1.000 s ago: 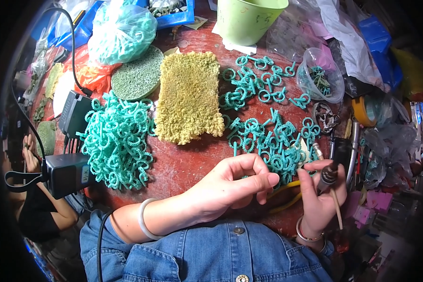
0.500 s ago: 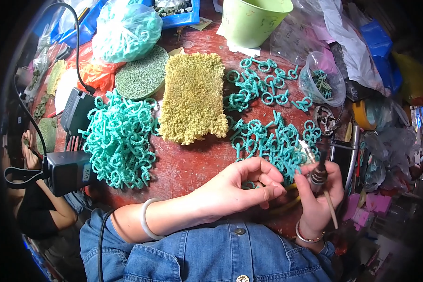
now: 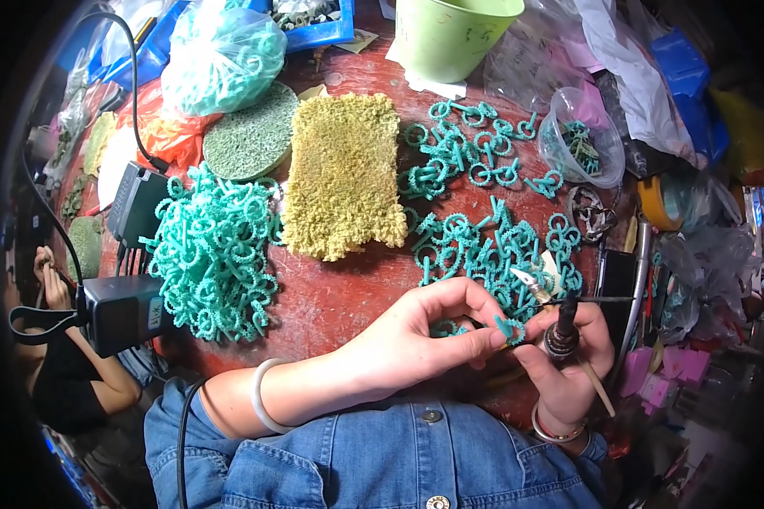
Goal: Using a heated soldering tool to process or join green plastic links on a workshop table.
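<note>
My left hand [image 3: 429, 331] pinches a small teal plastic ring piece [image 3: 509, 327] between thumb and fingers, low over the red table [image 3: 339, 288]. My right hand [image 3: 569, 356] grips a soldering iron [image 3: 556, 318] whose metal tip points up and left, just above the held piece. Right behind the hands lies a loose spread of teal ring pieces [image 3: 492, 246]. A big pile of joined teal rings [image 3: 216, 254] sits to the left.
A yellow-green mossy mat [image 3: 344, 174] and a round green mat [image 3: 250, 136] lie mid-table. At the back stand a green bucket [image 3: 450, 34], a bag of teal pieces [image 3: 221, 55] and a clear cup [image 3: 581, 144]. Black power adapters [image 3: 123, 310] sit left. Another person [image 3: 68, 373] crouches at the far left.
My left hand has slid right, bringing the teal piece against the iron. My right hand has shifted slightly and tilted the iron's tip toward the piece.
</note>
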`<state>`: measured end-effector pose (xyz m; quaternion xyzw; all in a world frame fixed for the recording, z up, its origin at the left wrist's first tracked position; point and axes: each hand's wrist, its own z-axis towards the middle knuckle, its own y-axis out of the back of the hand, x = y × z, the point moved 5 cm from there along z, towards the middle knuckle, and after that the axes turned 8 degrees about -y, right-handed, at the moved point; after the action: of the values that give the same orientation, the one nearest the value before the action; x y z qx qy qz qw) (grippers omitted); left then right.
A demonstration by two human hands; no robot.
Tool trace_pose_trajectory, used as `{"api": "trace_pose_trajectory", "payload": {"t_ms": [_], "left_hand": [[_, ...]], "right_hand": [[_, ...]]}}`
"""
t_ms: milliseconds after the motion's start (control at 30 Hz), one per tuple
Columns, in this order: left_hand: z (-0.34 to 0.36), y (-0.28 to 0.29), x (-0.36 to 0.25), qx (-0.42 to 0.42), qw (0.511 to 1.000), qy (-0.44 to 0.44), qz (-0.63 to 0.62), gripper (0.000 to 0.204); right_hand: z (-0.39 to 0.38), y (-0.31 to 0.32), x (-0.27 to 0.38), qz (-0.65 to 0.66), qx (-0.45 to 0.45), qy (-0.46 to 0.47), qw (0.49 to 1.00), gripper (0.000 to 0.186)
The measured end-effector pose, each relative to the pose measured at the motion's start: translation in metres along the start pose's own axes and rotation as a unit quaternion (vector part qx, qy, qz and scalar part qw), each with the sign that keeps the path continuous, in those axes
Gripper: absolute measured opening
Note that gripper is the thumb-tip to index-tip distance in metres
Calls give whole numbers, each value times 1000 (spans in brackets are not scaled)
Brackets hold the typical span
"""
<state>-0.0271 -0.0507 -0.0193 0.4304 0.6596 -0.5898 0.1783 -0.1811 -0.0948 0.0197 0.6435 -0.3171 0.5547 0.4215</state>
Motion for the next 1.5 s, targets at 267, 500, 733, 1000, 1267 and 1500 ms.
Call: {"api": "trace_pose_trajectory", "payload": {"t_ms": [267,500,733,1000,1267,1500], "left_hand": [[-2,-6,11,88,995,14,-37,11],[-1,-9,12,100,993,64,-13,13],[-1,-8,12,83,993,58,-68,26],[0,-7,5,101,994,12,-50,36],[0,-6,4,92,995,12,-47,36],[-1,-6,3,75,996,18,-47,35]], "right_hand": [[0,0,5,54,-30,-34,997,28],[-3,2,1,48,-2,6,999,29],[1,8,1,45,-42,21,998,28],[2,13,-1,51,-59,19,997,28],[2,14,0,46,-58,24,997,26],[2,13,1,40,-55,29,997,25]]}}
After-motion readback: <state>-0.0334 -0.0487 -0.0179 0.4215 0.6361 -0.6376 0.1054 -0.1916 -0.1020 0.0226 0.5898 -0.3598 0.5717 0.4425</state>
